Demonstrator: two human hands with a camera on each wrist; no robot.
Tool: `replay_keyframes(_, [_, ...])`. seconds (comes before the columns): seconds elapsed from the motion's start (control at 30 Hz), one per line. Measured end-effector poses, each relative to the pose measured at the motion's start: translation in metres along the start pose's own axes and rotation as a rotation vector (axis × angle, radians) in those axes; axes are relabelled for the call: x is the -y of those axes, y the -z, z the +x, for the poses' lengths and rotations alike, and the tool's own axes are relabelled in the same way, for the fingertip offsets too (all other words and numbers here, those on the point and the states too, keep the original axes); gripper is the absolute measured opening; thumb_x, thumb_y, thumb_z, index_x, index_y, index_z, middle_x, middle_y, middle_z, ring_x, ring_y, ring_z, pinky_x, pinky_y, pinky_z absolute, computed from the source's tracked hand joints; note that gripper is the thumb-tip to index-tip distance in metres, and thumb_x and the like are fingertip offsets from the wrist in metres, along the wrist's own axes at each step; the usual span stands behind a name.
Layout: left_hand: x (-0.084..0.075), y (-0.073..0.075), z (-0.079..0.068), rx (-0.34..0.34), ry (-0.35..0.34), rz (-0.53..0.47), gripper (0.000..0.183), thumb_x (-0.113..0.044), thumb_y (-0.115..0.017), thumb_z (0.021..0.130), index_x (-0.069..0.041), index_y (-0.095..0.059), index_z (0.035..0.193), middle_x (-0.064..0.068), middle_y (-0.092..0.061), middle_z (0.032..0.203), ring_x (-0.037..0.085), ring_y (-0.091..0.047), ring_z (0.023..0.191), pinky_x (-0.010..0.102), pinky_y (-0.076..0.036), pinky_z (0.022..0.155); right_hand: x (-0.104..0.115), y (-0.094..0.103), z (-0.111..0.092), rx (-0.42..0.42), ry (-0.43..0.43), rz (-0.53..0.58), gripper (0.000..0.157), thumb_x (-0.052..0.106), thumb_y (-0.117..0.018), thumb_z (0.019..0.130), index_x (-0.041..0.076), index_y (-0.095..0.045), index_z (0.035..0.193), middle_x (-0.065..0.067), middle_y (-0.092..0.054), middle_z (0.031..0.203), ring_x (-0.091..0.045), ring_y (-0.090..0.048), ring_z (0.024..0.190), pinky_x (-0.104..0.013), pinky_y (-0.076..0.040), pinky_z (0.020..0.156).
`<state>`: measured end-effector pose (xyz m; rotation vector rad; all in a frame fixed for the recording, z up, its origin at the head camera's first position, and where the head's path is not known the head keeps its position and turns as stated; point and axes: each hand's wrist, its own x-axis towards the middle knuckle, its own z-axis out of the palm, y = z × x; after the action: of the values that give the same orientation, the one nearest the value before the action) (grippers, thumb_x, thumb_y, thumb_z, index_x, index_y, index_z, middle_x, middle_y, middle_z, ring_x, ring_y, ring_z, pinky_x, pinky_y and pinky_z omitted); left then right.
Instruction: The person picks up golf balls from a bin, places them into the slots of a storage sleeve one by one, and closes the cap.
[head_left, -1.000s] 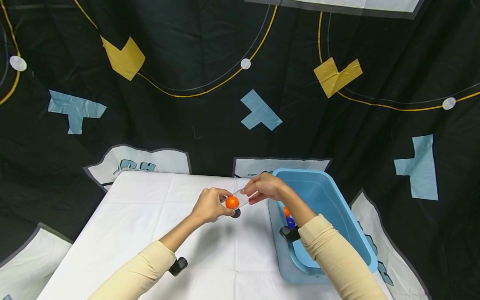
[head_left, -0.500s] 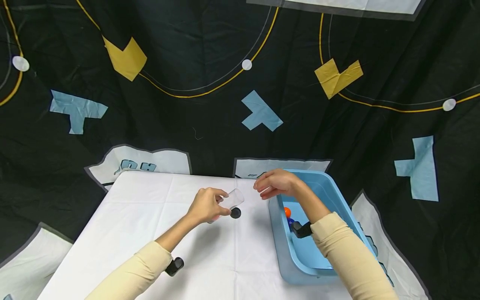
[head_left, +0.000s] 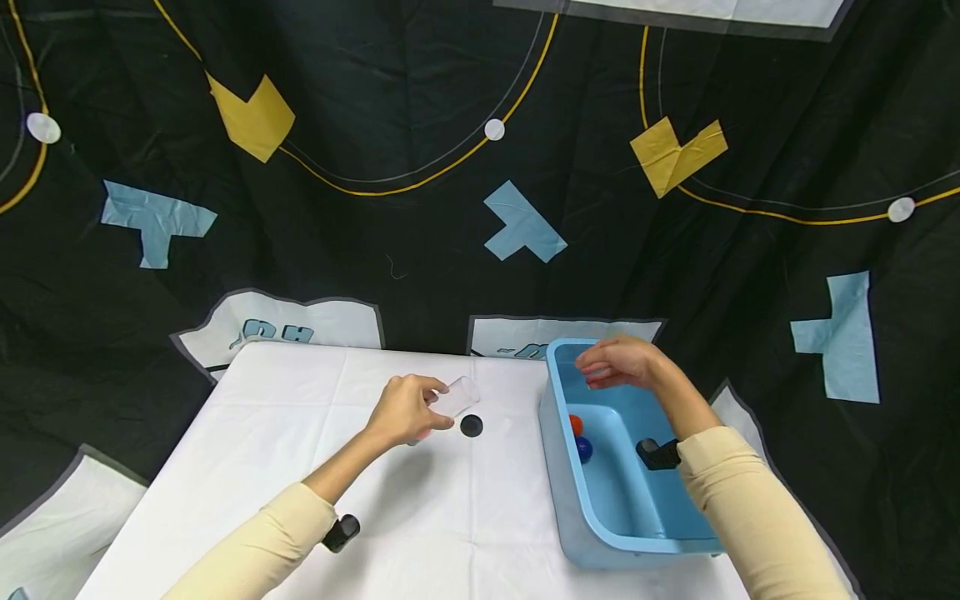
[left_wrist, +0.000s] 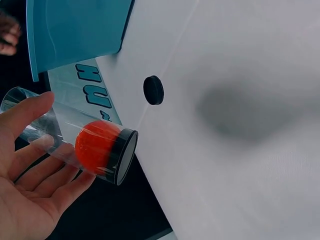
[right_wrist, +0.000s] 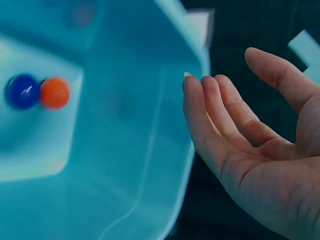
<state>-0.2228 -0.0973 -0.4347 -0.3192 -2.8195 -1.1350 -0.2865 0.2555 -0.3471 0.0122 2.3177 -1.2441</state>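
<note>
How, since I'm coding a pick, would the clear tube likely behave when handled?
The clear tube looks stiff: its outline is straight in the left hand. Its rounded wall suggests rolling if laid down. The orange ball inside sits by its black end cap, so that end is probably heavier.

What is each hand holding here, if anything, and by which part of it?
The left hand holds the clear tube round its side wall, between its ends. The right hand holds nothing.
</note>
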Motion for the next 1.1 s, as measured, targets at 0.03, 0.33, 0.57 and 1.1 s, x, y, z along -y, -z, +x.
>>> replay_keyframes(0.03, [0.001, 0.001, 0.0, -0.005, 0.0, 0.003, 0.044, -0.02, -0.094, 0.064, -0.012, -0.079, 0.105, 0.009, -0.078, 0.091, 0.018, -0.072, 0.083, 0.037, -0.057, 0.076, -0.006, 0.002, 0.0, -0.006, -0.021, 0.009, 0.046, 0.025, -0.063, 0.101, -0.007, -0.056, 0.133, -0.019, -0.068, 0.124, -0.023, -0.073, 0.101, -0.046, -0.053, 0.101])
replay_keyframes(0.33, [0.007, 0.006, -0.001, -0.029, 0.004, 0.015, 0.044, -0.02, -0.093, 0.065, -0.01, -0.079, 0.106, 0.011, -0.078, 0.093, 0.019, -0.073, 0.085, 0.037, -0.058, 0.074, -0.067, 0.009, 0.012, 0.012, -0.199, 0.082, 0.054, 0.026, -0.059, 0.102, -0.01, -0.047, 0.141, -0.034, -0.051, 0.141, -0.019, -0.072, 0.089, -0.04, -0.058, 0.094])
replay_keyframes(0.57, [0.011, 0.007, -0.002, -0.025, 0.02, 0.008, 0.045, -0.019, -0.093, 0.066, -0.009, -0.079, 0.107, 0.013, -0.078, 0.095, 0.02, -0.073, 0.086, 0.037, -0.058, 0.074, -0.108, -0.004, 0.024, -0.041, -0.311, 0.194, 0.057, 0.027, -0.06, 0.102, -0.011, -0.046, 0.142, -0.036, -0.049, 0.143, -0.019, -0.071, 0.083, -0.034, -0.06, 0.088])
replay_keyframes(1.1, [0.01, 0.009, 0.0, -0.032, 0.039, 0.029, 0.046, -0.019, -0.093, 0.066, -0.008, -0.078, 0.109, 0.015, -0.078, 0.098, 0.024, -0.074, 0.089, 0.037, -0.058, 0.073, -0.145, -0.038, 0.044, -0.085, -0.496, 0.292, 0.05, 0.022, -0.063, 0.099, -0.009, -0.049, 0.135, -0.023, -0.061, 0.112, -0.023, -0.067, 0.083, -0.035, -0.058, 0.092])
